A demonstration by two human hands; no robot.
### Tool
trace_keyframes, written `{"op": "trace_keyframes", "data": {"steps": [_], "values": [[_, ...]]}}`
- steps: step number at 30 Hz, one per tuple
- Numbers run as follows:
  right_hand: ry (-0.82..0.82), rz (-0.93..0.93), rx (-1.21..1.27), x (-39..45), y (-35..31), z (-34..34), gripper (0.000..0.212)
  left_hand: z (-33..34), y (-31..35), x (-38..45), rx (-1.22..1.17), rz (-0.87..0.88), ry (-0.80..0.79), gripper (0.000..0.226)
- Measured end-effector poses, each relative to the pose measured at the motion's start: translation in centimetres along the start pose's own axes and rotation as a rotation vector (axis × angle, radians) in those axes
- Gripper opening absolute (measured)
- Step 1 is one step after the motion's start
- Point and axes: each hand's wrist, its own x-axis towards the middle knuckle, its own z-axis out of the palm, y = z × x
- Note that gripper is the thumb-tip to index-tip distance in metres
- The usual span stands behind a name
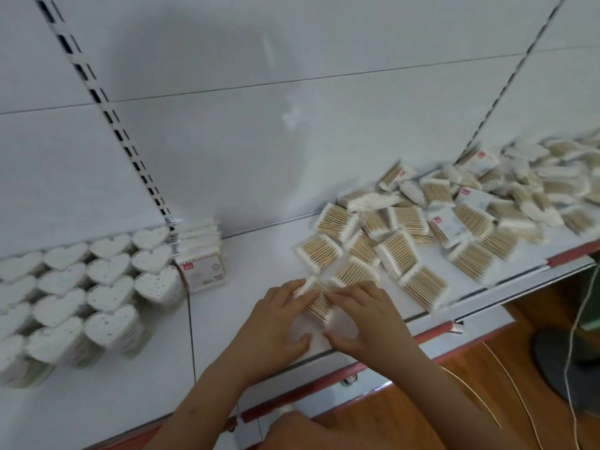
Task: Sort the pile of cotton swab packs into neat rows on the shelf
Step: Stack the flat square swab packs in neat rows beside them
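A flat pack of wooden cotton swabs (pixel 319 302) lies near the front of the white shelf (pixel 259 254). My left hand (pixel 276 323) holds its left side, fingers over the top and thumb below. My right hand (pixel 363 319) holds its right side the same way. A loose pile of swab packs (pixel 454 216) spreads across the shelf to the right, up to the back wall. A short upright row of packs (pixel 203 254) stands at the left by the back wall.
Heart-shaped swab containers (pixel 81 293) stand in rows at the far left. The shelf's front edge carries a red price strip (pixel 324 381). Below are a wooden floor, thin cords (pixel 578 319) and a dark round object (pixel 565 362).
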Motion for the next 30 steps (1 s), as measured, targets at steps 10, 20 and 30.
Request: {"op": "trace_keyframes", "data": {"steps": [10, 20, 30], "values": [[0.159, 0.240, 0.101, 1.6, 2.2, -1.0, 0.071, -1.8, 0.9, 2.3, -0.443, -0.393, 0.322, 0.012], [0.346, 0.436, 0.294, 1.8, 0.2, -0.5, 0.067, -3.0, 1.2, 1.1, -0.755, -0.495, 0.345, 0.010], [0.226, 0.049, 0.367, 3.9, -5.5, -0.2, 0.075, -2.4, 2.4, 1.5, -0.853, -0.515, 0.372, 0.018]]}}
